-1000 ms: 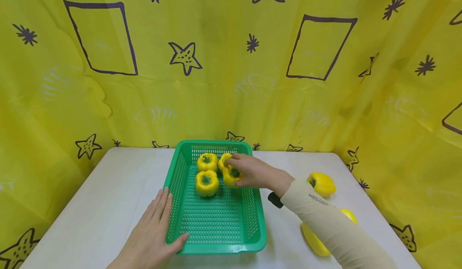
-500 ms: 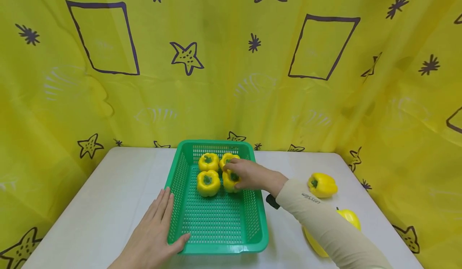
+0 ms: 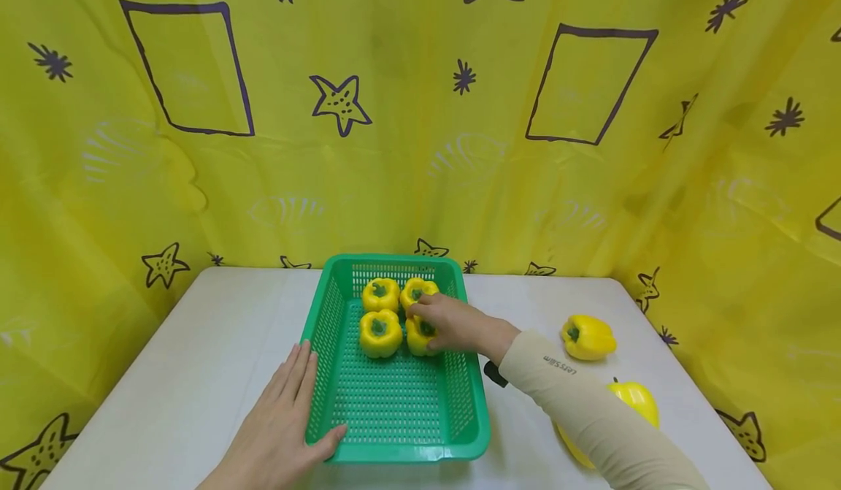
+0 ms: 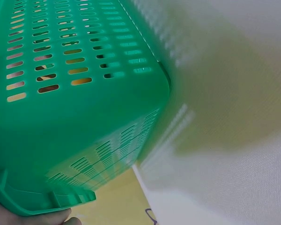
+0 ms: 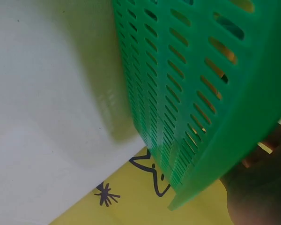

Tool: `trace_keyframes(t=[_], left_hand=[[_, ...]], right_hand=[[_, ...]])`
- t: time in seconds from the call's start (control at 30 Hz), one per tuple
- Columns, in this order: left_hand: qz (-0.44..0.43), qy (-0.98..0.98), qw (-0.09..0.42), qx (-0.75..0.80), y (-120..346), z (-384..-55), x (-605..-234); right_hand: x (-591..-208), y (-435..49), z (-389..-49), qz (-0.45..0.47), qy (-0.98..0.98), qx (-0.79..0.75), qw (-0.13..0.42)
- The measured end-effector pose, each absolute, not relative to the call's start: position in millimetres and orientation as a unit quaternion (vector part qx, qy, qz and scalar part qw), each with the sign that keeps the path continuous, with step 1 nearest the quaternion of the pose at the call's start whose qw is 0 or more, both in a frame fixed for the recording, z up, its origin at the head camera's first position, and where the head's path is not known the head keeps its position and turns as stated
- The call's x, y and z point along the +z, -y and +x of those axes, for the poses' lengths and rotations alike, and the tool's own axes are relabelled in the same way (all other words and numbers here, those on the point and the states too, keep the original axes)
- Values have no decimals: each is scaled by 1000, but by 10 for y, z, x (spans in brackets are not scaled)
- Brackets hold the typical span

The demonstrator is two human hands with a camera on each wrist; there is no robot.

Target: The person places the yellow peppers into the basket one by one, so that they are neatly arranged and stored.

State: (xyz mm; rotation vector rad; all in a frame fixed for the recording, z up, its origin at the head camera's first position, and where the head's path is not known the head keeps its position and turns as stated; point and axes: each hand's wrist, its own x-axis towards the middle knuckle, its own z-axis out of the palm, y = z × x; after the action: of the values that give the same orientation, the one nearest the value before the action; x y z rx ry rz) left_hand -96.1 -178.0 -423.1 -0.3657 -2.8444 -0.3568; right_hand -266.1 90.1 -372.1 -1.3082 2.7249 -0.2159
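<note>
My left hand [image 3: 279, 417] rests against the left side of a green plastic basket [image 3: 388, 452], fingers straight along its rim and thumb at the near left corner. My right hand [image 3: 453, 323] reaches over the basket's right side and grips a yellow bell pepper [image 3: 418, 340], which it partly hides. Behind that one stands another yellow bell pepper [image 3: 415, 290]. To their left are a near yellow bell pepper [image 3: 381, 340] and a far one, all with green stems facing up. In the right wrist view, the basket wall [image 5: 173, 93] hides most of the hand's work.
On the white table [image 3: 190, 358], right of the basket, a yellow bell pepper [image 3: 589, 338] lies on its side. Nearer, a glossy yellow item with a dark stem [image 3: 637, 400] and another yellow item [image 3: 573, 448] are partly covered by the right sleeve. A yellow patterned curtain [image 3: 407, 176] hangs behind.
The right hand has lowered the gripped pepper and drawn it slightly nearer, so the pepper behind shows more. The left hand stays at the basket. The view has shifted slightly.
</note>
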Motion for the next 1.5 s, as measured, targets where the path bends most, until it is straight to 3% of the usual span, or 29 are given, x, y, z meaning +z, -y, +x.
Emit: trace_keyframes(t=[0.53,1.0,1.5], left_hand=[[-132,975,133,-117,1776,-963,-4228],[-132,974,137,-120,1783,-962,-4239],[-139,972,154,-112,1784,-952,-4248]], right_hand=[[-3634,-1008,-2565,-393,-912,-102,64],[-3417,-1385,-2480,-421,-901,-99,-38],[-3339,-1824,-2382,-375,-919,-99,-65]])
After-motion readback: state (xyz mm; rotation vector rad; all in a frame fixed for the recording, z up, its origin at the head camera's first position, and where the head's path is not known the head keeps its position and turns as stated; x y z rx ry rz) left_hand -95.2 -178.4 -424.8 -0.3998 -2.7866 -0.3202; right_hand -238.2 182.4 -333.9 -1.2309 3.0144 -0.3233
